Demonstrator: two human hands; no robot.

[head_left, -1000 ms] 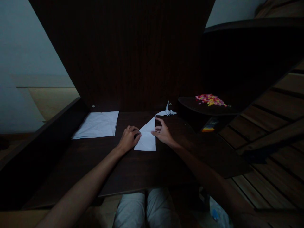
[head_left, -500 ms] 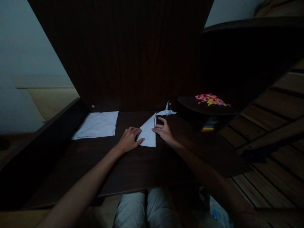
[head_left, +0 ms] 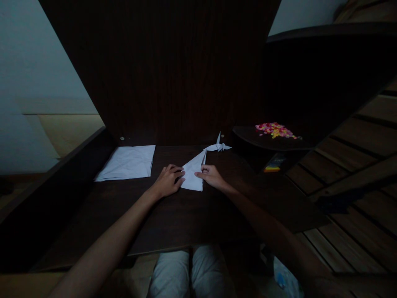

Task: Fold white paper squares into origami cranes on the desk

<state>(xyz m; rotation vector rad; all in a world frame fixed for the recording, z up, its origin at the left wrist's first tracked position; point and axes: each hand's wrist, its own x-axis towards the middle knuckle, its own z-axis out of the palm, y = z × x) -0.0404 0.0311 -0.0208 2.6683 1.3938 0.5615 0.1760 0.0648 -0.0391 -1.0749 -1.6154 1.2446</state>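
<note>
In front of the angular white paper bird (head_left: 218, 147), the right hand (head_left: 213, 176) pinches a pointed, folded white paper sheet (head_left: 190, 176); the left hand (head_left: 168, 181), thumb and fingers apart, touches its left edge. Folding seems underway; creasing likely calls for aligned edges.

A dark wooden desk (head_left: 167, 223) and slats (head_left: 362, 153) suggest a home.
</note>
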